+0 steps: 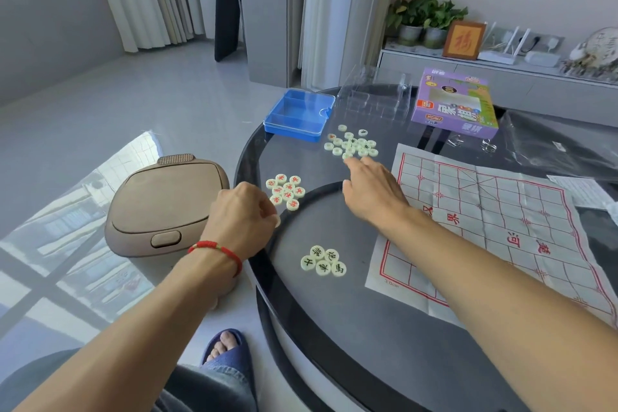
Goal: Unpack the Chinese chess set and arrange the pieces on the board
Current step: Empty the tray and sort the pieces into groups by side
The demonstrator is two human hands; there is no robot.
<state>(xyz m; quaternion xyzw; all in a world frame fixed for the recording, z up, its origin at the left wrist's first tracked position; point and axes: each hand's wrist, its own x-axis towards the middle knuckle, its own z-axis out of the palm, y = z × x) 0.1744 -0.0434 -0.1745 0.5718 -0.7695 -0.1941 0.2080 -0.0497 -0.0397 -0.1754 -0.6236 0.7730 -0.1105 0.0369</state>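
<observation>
in the head view, a round dark glass tabletop [334, 328] is seen from above, with a paper chess board [501, 227] spread flat on its right part, its red grid and red characters facing up. the left hand [242, 214], a red string bracelet [217, 252] on its wrist, is held at the tabletop's left edge with fingers curled inward, touching or just beside a cluster of red-lettered pieces [286, 192]; whether a piece is pinched in it cannot be told. the right hand [371, 191] is stretched forward with fingers fairly straight, its fingertips [349, 162] laid at the near edge of an unsorted pile of pale pieces [352, 144]; no piece is seen gripped. a small group of five black-lettered pieces [323, 261] is laid close together nearer the person, between the two forearms. beyond the pile a blue plastic case [299, 115] with a clear lid is set, with a clear plastic insert tray [374, 100] beside it and the purple cardboard box [454, 104] further right. a black plastic bag [551, 150] is laid at the far right. on the floor to the left a brown lidded bin [164, 204] is seen, and a foot in a blue slipper [227, 351] shows below.
</observation>
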